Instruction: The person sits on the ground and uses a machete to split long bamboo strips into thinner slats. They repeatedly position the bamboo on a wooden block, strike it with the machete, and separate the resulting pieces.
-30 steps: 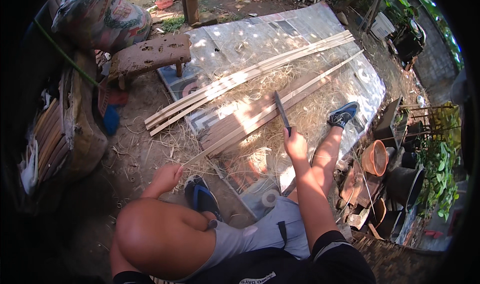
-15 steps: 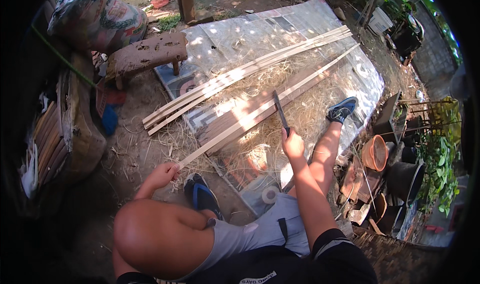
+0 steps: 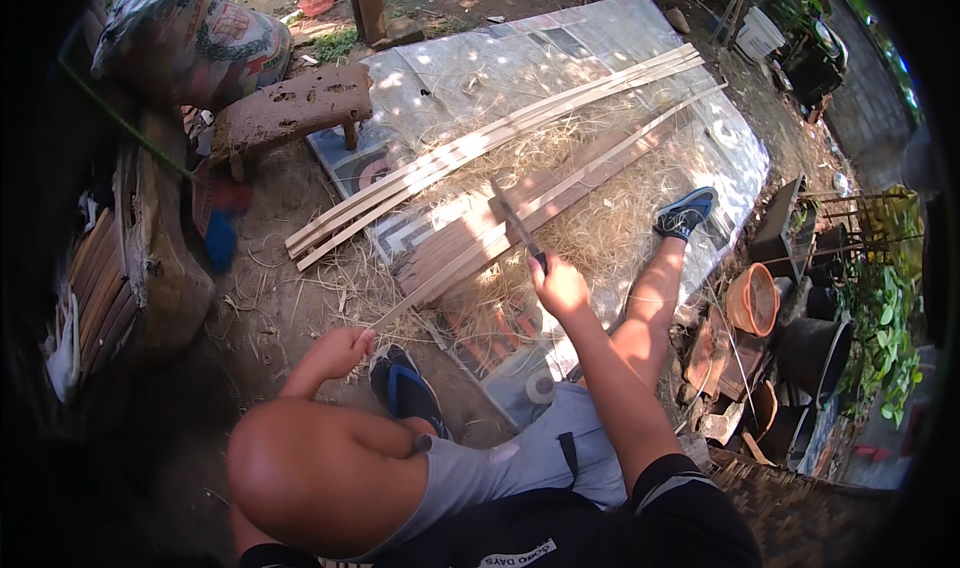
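Observation:
My left hand (image 3: 343, 351) is closed round the near end of a long, thin pale strip (image 3: 556, 190), which looks like split bamboo or wood. The strip slants away to the upper right over a brown wooden board (image 3: 430, 258). My right hand (image 3: 560, 286) grips the dark handle of a long-bladed knife (image 3: 515, 218). Its blade crosses over the strip near the board's middle, pointing up and left; whether it touches the strip I cannot tell. Beyond the board lies a bundle of several similar pale strips (image 3: 500, 136).
Curly shavings (image 3: 590, 223) cover much of the printed sheet (image 3: 480, 68) on the ground. A low wooden bench (image 3: 290, 108) and a stuffed sack (image 3: 200, 43) stand at the far left. Pots, including an orange one (image 3: 752, 300), crowd the right. My sandalled feet flank the board.
My right hand has drawn the knife nearer and to the left along the strip. The held strip has turned slightly, while my left hand has shifted a little right.

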Available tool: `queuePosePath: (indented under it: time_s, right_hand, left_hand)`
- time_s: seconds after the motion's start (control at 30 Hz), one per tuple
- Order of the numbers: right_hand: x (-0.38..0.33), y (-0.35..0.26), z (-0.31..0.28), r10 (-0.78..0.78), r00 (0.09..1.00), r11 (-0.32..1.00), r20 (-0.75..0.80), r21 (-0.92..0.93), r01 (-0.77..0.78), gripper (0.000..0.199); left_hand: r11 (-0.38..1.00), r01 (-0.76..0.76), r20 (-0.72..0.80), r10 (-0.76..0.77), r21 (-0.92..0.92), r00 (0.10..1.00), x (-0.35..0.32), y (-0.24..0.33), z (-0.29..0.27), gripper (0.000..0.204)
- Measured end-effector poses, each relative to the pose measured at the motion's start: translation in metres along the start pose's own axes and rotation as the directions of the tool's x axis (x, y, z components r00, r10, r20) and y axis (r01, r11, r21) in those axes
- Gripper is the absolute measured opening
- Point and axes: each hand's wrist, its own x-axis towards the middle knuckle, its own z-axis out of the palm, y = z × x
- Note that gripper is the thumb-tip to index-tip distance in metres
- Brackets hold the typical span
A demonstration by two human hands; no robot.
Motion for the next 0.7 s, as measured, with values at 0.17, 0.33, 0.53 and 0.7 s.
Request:
queuePosePath:
  time_s: [0.17,0.33,0.53,0.7]
  right_hand:
    - [-0.089,-0.083,0.024,-0.485,0.855,0.868,0.184,-0.016,0.496,0.050]
    - [-0.007,0.002,0.001,-0.091,0.993,0.986,0.072,-0.130,0.100,0.048]
    - [0.028,0.043,-0.013,0.105,0.986,0.991,-0.132,-0.064,-0.114,0.041]
    - [-0.066,-0.039,0.019,-0.470,0.849,0.878,0.242,0.031,0.478,0.047]
  left_hand:
    - [0.997,-0.071,-0.116,0.075,0.044,0.990,0.014,-0.003,0.022,0.040]
    - [0.995,-0.088,-0.187,0.097,0.056,0.978,-0.025,-0.026,0.013,0.040]
    - [0.998,-0.026,-0.046,0.029,0.059,0.998,-0.043,-0.046,-0.010,0.040]
    - [0.843,0.269,0.271,-0.153,-0.466,0.950,-0.058,-0.065,-0.028,0.037]
